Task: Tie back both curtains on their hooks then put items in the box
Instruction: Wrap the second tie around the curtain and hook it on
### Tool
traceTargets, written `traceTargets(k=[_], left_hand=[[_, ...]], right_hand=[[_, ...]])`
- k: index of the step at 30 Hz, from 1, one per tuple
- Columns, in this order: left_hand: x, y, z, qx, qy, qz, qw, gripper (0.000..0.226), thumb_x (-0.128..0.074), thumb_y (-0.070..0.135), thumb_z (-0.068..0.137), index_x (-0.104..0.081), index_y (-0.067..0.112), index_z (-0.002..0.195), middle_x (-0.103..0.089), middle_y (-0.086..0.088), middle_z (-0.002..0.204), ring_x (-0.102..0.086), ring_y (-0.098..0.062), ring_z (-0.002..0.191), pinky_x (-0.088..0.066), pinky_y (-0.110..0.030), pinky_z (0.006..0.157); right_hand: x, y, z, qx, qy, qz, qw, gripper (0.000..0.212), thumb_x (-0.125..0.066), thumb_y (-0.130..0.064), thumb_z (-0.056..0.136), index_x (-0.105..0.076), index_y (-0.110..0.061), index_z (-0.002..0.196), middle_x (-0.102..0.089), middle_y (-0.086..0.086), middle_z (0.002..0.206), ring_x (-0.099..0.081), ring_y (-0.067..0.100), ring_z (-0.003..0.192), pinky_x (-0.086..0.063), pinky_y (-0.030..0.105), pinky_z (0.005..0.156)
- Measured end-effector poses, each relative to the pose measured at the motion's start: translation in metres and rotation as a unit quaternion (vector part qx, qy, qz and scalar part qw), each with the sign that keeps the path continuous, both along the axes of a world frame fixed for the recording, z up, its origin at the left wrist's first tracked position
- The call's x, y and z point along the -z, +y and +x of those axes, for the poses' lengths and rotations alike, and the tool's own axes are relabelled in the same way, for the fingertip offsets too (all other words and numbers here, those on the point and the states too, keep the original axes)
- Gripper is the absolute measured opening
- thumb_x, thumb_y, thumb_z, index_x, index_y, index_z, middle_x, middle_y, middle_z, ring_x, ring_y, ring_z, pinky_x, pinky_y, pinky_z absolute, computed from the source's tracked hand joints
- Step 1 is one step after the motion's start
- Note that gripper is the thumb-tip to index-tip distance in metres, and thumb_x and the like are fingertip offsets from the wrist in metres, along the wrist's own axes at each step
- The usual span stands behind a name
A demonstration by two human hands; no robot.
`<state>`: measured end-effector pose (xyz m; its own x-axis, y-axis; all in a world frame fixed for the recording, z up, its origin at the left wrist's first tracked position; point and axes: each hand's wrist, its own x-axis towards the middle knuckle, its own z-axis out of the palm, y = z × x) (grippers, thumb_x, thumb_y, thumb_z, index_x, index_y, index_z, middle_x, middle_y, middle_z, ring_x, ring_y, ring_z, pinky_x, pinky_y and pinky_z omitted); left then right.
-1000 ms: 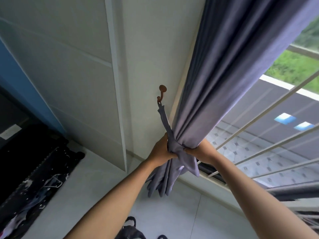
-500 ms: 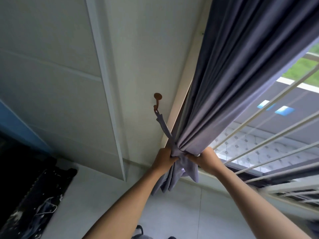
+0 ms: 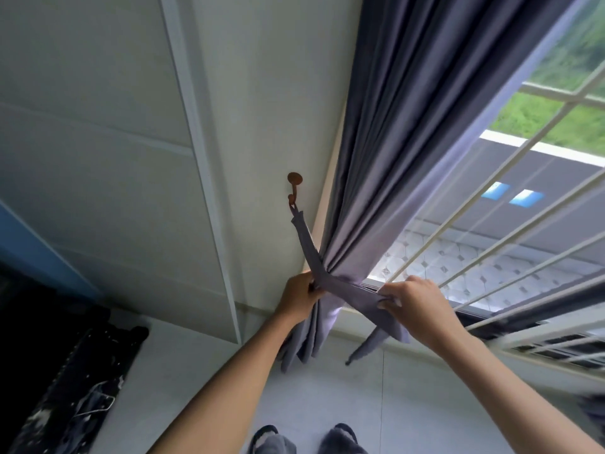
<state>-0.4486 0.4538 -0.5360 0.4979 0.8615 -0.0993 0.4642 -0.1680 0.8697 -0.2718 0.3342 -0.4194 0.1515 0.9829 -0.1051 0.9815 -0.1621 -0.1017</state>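
Note:
A grey-purple curtain (image 3: 402,152) hangs at the window's left side, gathered into a bunch low down. A matching fabric tie-back (image 3: 307,247) hangs by one end from a brown wall hook (image 3: 294,186) and runs down across the front of the bunch. My left hand (image 3: 299,296) grips the gathered curtain and the tie-back at the left of the bunch. My right hand (image 3: 412,298) pinches the tie-back's loose part, pulled out to the right of the bunch; its free end (image 3: 366,345) dangles below.
A white wall with panel trim (image 3: 199,178) is on the left. White window bars (image 3: 491,234) and a sheer curtain are on the right. A dark object with clutter (image 3: 72,388) lies on the pale floor at lower left. My slippered feet (image 3: 304,440) stand below.
My right hand has pulled the tie-back's loose part out to the right, away from the curtain bunch. The left hand stays at the bunch. The view has tilted down, showing my feet.

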Motion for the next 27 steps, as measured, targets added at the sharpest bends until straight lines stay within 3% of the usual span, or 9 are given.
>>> traceTargets(k=[5,8,11,14,17,20,22,24,27], left_hand=[[-0.009,-0.003,-0.011,0.035,0.024,0.023,0.999,0.021,-0.07,0.022,0.084,-0.066,0.007,0.098,-0.069,-0.003,0.089,-0.063,-0.018,0.085,-0.037,-0.018,0.064],[-0.014,-0.009,-0.013,0.039,0.042,0.014,0.998,0.019,-0.071,0.022,0.083,-0.06,0.008,0.079,-0.054,0.01,0.063,-0.054,-0.008,0.064,-0.034,-0.011,0.055],[-0.018,-0.014,-0.014,0.047,0.056,0.005,0.997,0.019,-0.071,0.02,0.083,-0.058,0.009,0.076,-0.043,0.017,0.056,-0.041,0.003,0.054,-0.034,-0.008,0.053],[-0.019,-0.015,-0.014,0.051,0.067,-0.009,0.996,0.02,-0.071,0.023,0.083,-0.057,0.01,0.077,-0.052,0.009,0.064,-0.049,-0.007,0.063,-0.035,-0.008,0.054],[-0.019,-0.013,-0.018,0.048,0.079,-0.017,0.996,0.028,-0.072,0.027,0.081,-0.065,0.001,0.089,-0.062,-0.003,0.078,-0.054,-0.014,0.073,-0.037,-0.008,0.054],[-0.021,-0.013,-0.021,0.049,0.089,-0.015,0.995,0.028,-0.074,0.027,0.081,-0.066,0.001,0.088,-0.061,-0.003,0.076,-0.052,-0.015,0.071,-0.035,-0.008,0.052],[-0.021,-0.015,-0.022,0.045,0.094,-0.019,0.994,0.025,-0.074,0.027,0.08,-0.063,0.005,0.077,-0.055,0.002,0.065,-0.051,-0.016,0.067,-0.034,-0.01,0.051],[-0.021,-0.018,-0.022,0.042,0.095,-0.025,0.994,0.031,-0.075,0.026,0.079,-0.051,0.013,0.063,-0.046,0.008,0.056,-0.047,-0.012,0.059,-0.034,-0.013,0.051],[-0.022,-0.023,-0.021,0.039,0.083,-0.031,0.995,0.041,-0.075,0.024,0.079,-0.042,0.022,0.056,-0.042,0.012,0.052,-0.04,-0.001,0.053,-0.032,-0.014,0.05]], right_hand=[[-0.029,-0.006,0.008,-0.001,-0.018,0.009,1.0,0.011,-0.063,-0.036,0.089,-0.07,-0.028,0.09,-0.065,-0.008,0.081,-0.051,0.015,0.08,-0.033,0.024,0.058],[-0.034,-0.001,0.021,0.003,-0.012,0.003,1.0,0.01,-0.06,-0.028,0.091,-0.069,-0.023,0.092,-0.065,-0.003,0.09,-0.06,0.019,0.086,-0.042,0.029,0.064],[-0.022,0.013,0.033,0.034,0.007,0.027,0.999,0.01,-0.063,-0.028,0.089,-0.07,-0.023,0.094,-0.056,0.001,0.099,-0.057,0.023,0.083,-0.043,0.031,0.066],[-0.001,0.028,0.026,0.103,0.049,0.082,0.99,0.011,-0.067,-0.029,0.087,-0.072,-0.02,0.091,-0.048,0.002,0.092,-0.05,0.023,0.071,-0.037,0.029,0.061],[0.016,0.041,0.005,0.173,0.145,0.105,0.969,0.011,-0.065,-0.022,0.086,-0.072,-0.016,0.092,-0.067,0.006,0.087,-0.056,0.023,0.072,-0.036,0.027,0.062],[0.028,0.048,-0.017,0.263,0.345,0.114,0.894,0.026,-0.062,-0.017,0.08,-0.065,-0.019,0.106,-0.073,0.003,0.086,-0.068,0.022,0.08,-0.05,0.03,0.071],[0.037,0.046,-0.027,0.322,0.477,0.135,0.807,0.039,-0.063,-0.019,0.075,-0.051,-0.025,0.112,-0.073,0.0,0.083,-0.069,0.02,0.078,-0.056,0.045,0.078],[0.048,0.041,-0.037,0.362,0.556,0.155,0.732,0.032,-0.061,-0.019,0.076,-0.044,-0.028,0.101,-0.072,0.003,0.082,-0.066,0.021,0.075,-0.055,0.054,0.08],[0.053,0.031,-0.051,0.37,0.588,0.168,0.699,0.023,-0.058,-0.021,0.08,-0.041,-0.026,0.095,-0.069,-0.001,0.077,-0.057,0.02,0.07,-0.05,0.048,0.073]])
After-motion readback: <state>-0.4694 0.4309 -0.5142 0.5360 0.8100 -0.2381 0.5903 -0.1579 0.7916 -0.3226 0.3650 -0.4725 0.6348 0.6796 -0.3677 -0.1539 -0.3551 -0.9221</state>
